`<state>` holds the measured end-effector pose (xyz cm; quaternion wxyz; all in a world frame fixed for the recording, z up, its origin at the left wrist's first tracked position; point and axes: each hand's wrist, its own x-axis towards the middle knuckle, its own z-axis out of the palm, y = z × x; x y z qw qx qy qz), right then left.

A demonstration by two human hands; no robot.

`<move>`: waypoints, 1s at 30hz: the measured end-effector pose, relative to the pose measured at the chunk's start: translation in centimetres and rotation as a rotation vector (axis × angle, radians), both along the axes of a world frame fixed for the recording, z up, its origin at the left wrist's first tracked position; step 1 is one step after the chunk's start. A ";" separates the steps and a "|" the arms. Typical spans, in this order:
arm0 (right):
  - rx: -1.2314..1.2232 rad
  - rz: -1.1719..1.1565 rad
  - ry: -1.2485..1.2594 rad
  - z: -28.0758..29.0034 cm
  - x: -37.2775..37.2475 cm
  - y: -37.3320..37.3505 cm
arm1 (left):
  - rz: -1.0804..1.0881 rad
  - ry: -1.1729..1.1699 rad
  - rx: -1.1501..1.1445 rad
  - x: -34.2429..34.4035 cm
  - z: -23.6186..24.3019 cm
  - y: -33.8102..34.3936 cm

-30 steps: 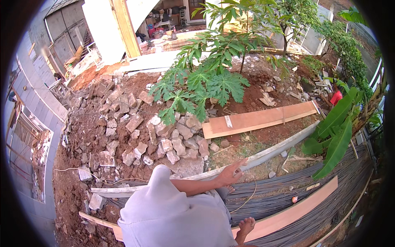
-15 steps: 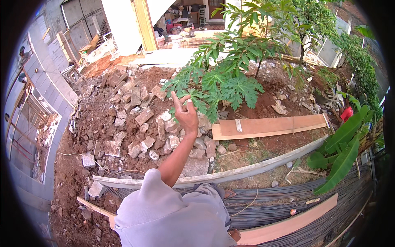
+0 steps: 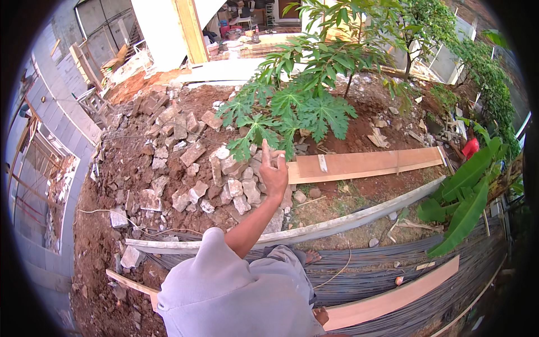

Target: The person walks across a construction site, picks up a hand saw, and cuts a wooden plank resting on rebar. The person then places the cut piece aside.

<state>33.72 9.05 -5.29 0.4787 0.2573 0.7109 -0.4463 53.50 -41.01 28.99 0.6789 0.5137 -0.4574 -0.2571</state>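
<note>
Rubble [image 3: 192,154] bkgd, L hand [image 3: 274,178], idx finger [image 3: 265,151] out

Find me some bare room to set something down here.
Mostly bare: the soil strip between the upper board and pale beam, and the right part of the lower board, bordered by dark rods. Crowded: the rubble heap, left of the upper board.

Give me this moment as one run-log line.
left hand: raised, finger extended, nothing held | beyond it: rubble, leaves | pink plank: lying on dark rods
</note>
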 end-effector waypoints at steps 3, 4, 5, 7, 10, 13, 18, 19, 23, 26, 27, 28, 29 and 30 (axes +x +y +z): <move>0.015 0.000 0.003 -0.1 0.3 0.0 | -0.015 -0.029 0.017 -0.5 -0.4 0.2; 0.017 -0.003 0.012 0.0 0.3 -0.2 | -0.019 -0.033 0.027 -0.9 -0.6 0.3; 0.014 0.004 0.015 0.0 0.4 -0.6 | -0.021 -0.040 0.034 -1.2 -0.6 0.4; 0.013 0.006 0.020 0.2 0.5 -0.6 | -0.120 -0.047 0.132 -2.2 -1.2 1.3; 0.015 0.033 0.030 0.4 0.6 -0.8 | -0.315 -0.461 0.218 -2.3 -4.8 2.3; 0.018 0.061 0.044 0.6 0.5 -0.7 | -0.892 -0.912 0.337 -3.0 -8.3 6.3; 0.009 0.129 0.078 0.7 0.6 -0.2 | -1.573 -1.148 0.467 -2.8 -7.2 14.8; 0.006 0.150 0.088 0.7 0.7 0.1 | -1.614 -1.189 0.446 -2.7 -7.4 15.4; -0.071 0.448 0.261 -0.3 0.9 3.4 | -1.601 -1.227 0.327 -1.8 -7.7 15.7; -0.068 0.721 0.399 2.4 1.6 -0.5 | -1.609 -1.232 0.303 -1.1 -11.5 14.6; -0.055 0.564 0.323 2.8 1.8 -1.4 | -1.664 -1.248 0.305 -1.3 -11.9 14.8; -0.043 0.398 0.248 2.9 1.9 -2.4 | -1.689 -1.238 0.395 -1.0 -12.1 14.2; -0.016 0.193 0.167 3.3 2.5 -2.1 | -1.754 -1.241 0.478 -0.9 -11.0 13.4; 0.025 -0.045 0.087 4.3 3.5 -1.3 | -1.737 -1.187 0.397 -0.4 -8.6 13.3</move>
